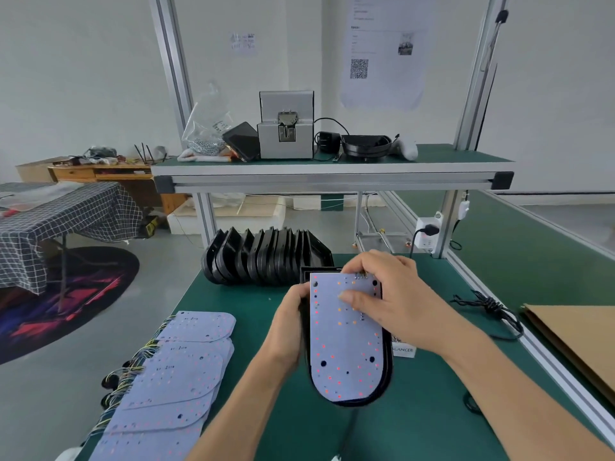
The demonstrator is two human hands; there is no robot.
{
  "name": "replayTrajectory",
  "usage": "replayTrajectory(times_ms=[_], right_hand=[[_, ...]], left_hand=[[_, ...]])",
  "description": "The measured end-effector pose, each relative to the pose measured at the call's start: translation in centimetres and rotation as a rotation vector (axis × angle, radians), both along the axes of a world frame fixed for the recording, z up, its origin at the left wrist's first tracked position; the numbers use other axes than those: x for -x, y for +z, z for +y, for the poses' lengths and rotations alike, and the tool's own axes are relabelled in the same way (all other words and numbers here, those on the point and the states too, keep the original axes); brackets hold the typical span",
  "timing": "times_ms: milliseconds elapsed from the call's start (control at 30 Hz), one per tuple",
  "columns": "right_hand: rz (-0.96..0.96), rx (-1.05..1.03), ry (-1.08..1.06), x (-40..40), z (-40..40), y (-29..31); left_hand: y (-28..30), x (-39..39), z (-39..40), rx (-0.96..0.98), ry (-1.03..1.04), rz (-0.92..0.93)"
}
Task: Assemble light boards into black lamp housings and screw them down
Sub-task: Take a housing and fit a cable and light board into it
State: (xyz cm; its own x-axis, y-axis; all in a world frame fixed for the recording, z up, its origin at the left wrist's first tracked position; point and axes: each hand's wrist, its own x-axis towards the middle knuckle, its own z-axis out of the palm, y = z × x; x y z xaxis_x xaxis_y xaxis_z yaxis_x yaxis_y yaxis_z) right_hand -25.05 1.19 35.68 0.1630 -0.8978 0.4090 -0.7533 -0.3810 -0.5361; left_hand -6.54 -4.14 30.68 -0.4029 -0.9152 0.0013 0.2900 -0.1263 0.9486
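Note:
A white light board [344, 341] dotted with small red and orange LEDs lies in a black lamp housing [387, 364] on the green bench. My left hand [289, 327] grips the housing's left edge. My right hand [382, 291] holds the board's far end, thumb pressed on its face and fingers curled over the top edge by the wire terminals. A row of empty black housings [266, 257] stands on edge just behind. Several more light boards [173, 377] with coloured wires lie overlapped at the bench's front left.
A black cable [489, 309] and a sheet of cardboard [572, 341] lie to the right. A shelf above holds a grey screw feeder box [286, 134], a plastic bag and black parts. An aluminium post with a power socket [429, 231] stands behind right.

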Motion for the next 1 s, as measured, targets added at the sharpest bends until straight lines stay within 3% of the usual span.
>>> replayTrajectory(times_ms=[100,233,700,767,900,1000], right_hand=[[-0.046,0.074,-0.017,-0.4,-0.2,-0.5],[0.083,0.197,-0.055,-1.1,-0.5,-0.7],[0.208,0.335,-0.078,-1.6,0.1,-2.7],[0.017,0.289,-0.092,-1.6,0.6,-3.7],[-0.771,-0.112,-0.064,-2.8,1.8,-5.2],[-0.944,-0.15,0.004,-3.8,1.8,-6.4]], left_hand=[[0.4,-0.2,-0.1,-0.006,-0.017,-0.001],[0.6,-0.7,-0.3,0.0,-0.011,0.005],[-0.5,-0.8,-0.8,0.02,0.109,0.015],[-0.6,-0.8,-0.9,0.036,0.14,0.012],[-0.2,-0.7,-1.1,0.065,0.054,0.001],[-0.4,-0.6,-1.0,0.052,-0.013,0.062]])
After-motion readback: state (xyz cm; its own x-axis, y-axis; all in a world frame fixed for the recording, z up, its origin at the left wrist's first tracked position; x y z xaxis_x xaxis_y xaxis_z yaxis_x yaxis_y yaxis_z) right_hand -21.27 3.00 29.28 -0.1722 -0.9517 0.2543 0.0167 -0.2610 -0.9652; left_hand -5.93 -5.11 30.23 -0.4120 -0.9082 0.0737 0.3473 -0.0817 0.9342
